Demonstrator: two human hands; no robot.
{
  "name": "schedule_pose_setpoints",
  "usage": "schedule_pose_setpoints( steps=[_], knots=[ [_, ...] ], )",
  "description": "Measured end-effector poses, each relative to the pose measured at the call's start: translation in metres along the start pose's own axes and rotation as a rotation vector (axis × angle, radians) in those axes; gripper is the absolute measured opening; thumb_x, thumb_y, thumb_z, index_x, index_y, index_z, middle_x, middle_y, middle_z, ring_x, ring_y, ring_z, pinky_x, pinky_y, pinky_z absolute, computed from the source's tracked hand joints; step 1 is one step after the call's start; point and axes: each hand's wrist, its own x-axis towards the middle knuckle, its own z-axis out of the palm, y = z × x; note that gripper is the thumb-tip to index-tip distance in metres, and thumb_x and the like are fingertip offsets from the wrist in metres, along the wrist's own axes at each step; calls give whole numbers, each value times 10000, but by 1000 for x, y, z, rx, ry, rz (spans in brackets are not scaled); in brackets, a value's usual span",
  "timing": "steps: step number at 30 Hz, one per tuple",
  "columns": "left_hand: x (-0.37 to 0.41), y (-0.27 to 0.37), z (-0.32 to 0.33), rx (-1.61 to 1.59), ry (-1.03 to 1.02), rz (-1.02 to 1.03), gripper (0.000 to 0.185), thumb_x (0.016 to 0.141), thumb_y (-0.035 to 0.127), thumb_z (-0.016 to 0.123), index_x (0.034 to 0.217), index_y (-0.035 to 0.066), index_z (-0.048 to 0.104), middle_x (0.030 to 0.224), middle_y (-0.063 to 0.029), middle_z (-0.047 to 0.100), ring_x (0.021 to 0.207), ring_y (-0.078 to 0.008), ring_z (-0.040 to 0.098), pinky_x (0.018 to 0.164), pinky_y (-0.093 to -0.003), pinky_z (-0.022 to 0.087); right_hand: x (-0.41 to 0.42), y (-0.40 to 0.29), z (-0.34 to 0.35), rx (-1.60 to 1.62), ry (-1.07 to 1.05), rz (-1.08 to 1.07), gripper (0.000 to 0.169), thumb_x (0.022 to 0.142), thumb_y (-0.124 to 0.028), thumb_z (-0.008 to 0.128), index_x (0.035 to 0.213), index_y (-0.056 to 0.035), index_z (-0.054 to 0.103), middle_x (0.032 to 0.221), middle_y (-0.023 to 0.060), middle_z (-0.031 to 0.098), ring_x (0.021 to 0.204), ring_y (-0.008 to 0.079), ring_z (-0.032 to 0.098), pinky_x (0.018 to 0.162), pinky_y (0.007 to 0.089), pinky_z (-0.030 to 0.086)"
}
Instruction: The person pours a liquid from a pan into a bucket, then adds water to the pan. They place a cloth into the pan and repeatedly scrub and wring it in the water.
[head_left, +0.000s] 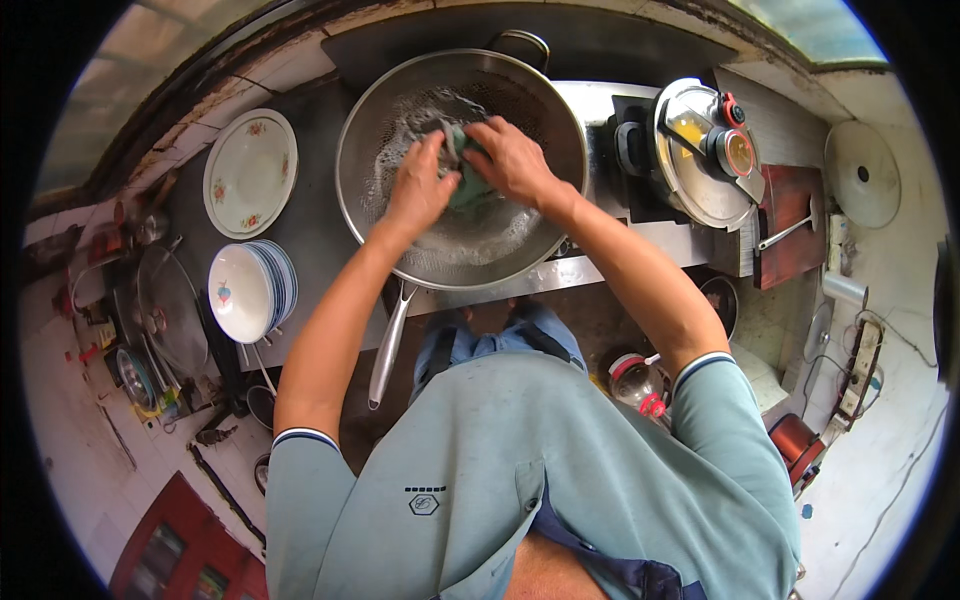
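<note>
A large metal wok (352, 187) with a textured inner surface and soapy water in it stands on the stove before me. Inside it, a wet grey-green cloth (471, 189) is bunched between my hands. My left hand (421, 184) holds the cloth's left side, fingers bent around it. From the right, my right hand (514, 161) grips the upper part with thumb and fingers. The wok's long steel handle (390, 349) points towards me, and a loop handle (529, 39) is at the far rim. My fingers partly hide the cloth.
Left of the wok are a floral plate (251, 174) and stacked bowls (244, 292). On the right stands a lidded pressure cooker (701, 154), beside a dark red board (791, 259) with a metal utensil. Below the counter's front edge is a clear plastic bottle (636, 386).
</note>
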Motion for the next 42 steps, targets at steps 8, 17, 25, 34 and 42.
schedule_pose_setpoints(
  steps=[8,17,25,34,42],
  knots=[
    [-60,36,36,825,-261,74,500,733,52,649,1180,-75,465,1106,-222,467,964,-326,531,841,-363,516,-65,-32,12,-327,-103,-33,464,809,-106,611,1249,-40,480,1208,174,496,1087,386,510,813,483,493],
    [-20,-22,52,496,-191,-64,275,842,145,570,1020,-62,600,1029,-206,525,849,-382,615,752,-393,538,5,24,54,-225,-76,-27,219,946,-263,491,1054,-74,520,878,184,623,788,405,625,696,519,486],
    [17,-15,-14,71,-281,-497,325,899,199,501,1121,-23,584,1049,-303,606,951,-388,645,792,-509,515,33,34,21,-152,85,67,453,944,-474,505,1130,-72,600,1070,228,629,992,417,628,832,495,502],
    [36,9,8,-410,-289,-589,652,885,419,577,1385,18,457,1209,-239,604,1004,-364,646,830,-426,520,5,5,21,732,11,856,536,960,-472,420,1139,-5,612,1189,208,610,1038,371,620,789,424,533],
    [-25,18,-8,-81,-130,-61,424,823,178,657,1175,18,484,1095,-207,555,1000,-370,593,842,-437,499,-43,-34,5,30,71,26,242,873,-163,633,1079,-53,572,1064,170,536,956,385,577,819,469,490]
  ],
)
